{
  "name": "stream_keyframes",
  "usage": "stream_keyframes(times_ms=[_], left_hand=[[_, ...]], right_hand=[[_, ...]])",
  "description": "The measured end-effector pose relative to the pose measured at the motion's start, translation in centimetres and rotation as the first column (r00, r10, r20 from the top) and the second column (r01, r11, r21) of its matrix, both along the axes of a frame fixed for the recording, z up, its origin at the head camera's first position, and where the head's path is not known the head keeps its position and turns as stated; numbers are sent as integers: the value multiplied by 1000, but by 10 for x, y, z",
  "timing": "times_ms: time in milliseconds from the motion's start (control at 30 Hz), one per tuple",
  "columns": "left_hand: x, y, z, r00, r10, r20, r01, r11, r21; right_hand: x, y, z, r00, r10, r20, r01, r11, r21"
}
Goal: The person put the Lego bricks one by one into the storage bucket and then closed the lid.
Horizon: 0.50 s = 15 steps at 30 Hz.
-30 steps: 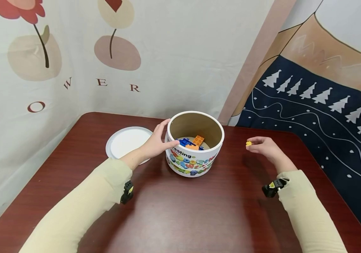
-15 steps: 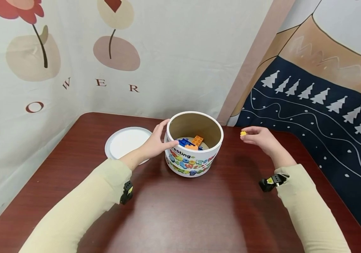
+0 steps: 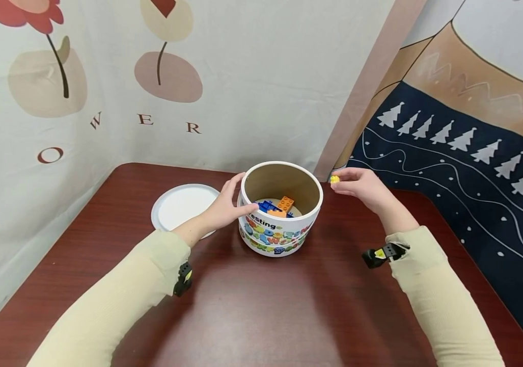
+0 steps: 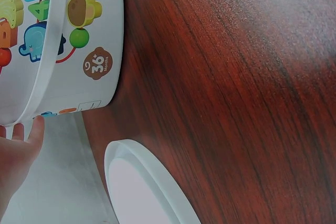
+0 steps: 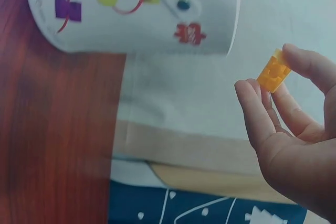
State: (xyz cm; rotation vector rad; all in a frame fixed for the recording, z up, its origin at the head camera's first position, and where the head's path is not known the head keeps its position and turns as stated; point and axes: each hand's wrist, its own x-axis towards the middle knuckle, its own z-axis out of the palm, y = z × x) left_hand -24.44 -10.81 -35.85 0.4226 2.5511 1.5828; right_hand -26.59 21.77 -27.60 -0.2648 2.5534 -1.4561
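My left hand (image 3: 221, 209) rests against the left side of a white bucket (image 3: 276, 237) printed with colourful letters. Its thumb lies along the front of the rim, and the straight fingers touch farther back. In the left wrist view, fingertips (image 4: 37, 127) press at the rim. Blue bricks (image 3: 268, 206) and orange bricks (image 3: 286, 204) lie on the bucket's floor. My right hand (image 3: 362, 189) is raised just right of the bucket, pinching a small yellow toy brick (image 3: 335, 179) between thumb and fingertips. The right wrist view shows the brick's studs (image 5: 274, 72).
Left of the bucket, a round white lid (image 3: 183, 206) lies on the dark red wooden table (image 3: 261, 311). Behind the table hang a pale flower-printed cloth (image 3: 252, 102) and, to the right, a navy cloth with white trees (image 3: 426, 153).
My right hand has risen and moved left toward the bucket, carrying the yellow toy brick. The left hand and bucket have stayed in place.
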Motion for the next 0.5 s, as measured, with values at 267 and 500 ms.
stream_keyframes(times_ms=[267,500], left_hand=[[0,-1,-1,1000,3,-1,-3,1000,1],[0,-1,-1,1000,-5,-12,5,1000,-1]], right_hand=[[0,-22,5,999,33,-11,-33,999,20],[-3,-39,4,999,52,-15,-51,996,69]])
